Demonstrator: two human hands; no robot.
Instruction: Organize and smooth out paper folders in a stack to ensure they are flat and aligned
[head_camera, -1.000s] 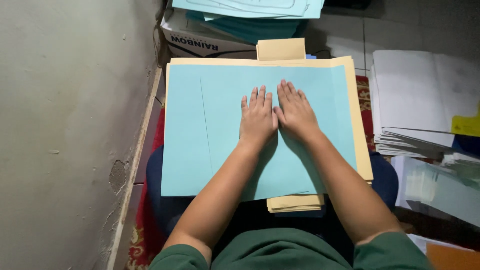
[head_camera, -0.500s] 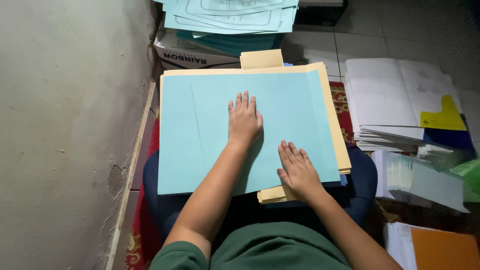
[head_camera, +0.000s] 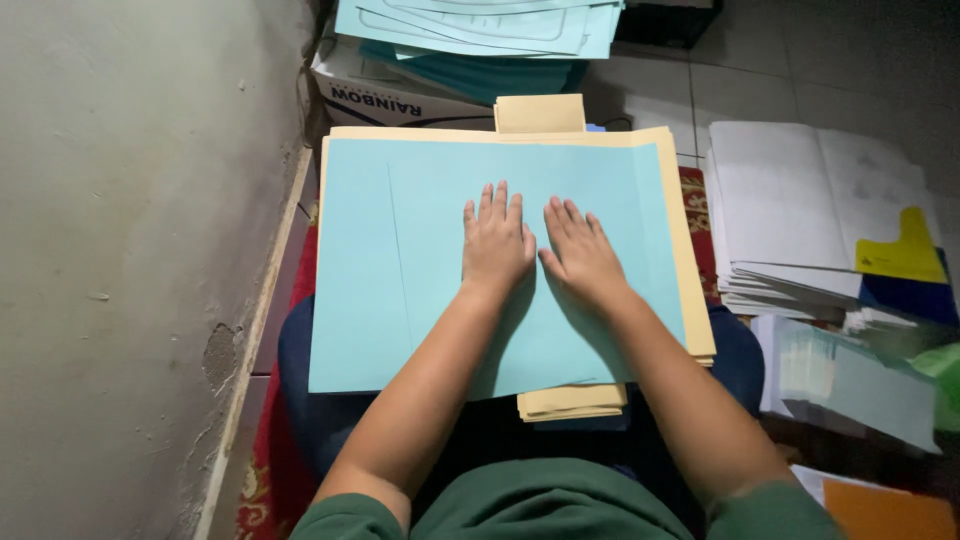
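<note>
A grey wall (head_camera: 120, 250) fills the left side. Beside it, a light blue sheet (head_camera: 400, 270) lies flat on a stack of cream folders (head_camera: 690, 300) across the person's lap. The left hand (head_camera: 495, 245) rests palm down on the sheet, fingers spread and flat, gripping nothing. Just beside it, almost touching, the right hand (head_camera: 582, 255) lies the same way, open and pressed on the paper. Farther up sits a pile of blue sheets (head_camera: 480, 25) on a box. At the right, stacks of white paper (head_camera: 790, 210) lie on the floor.
</note>
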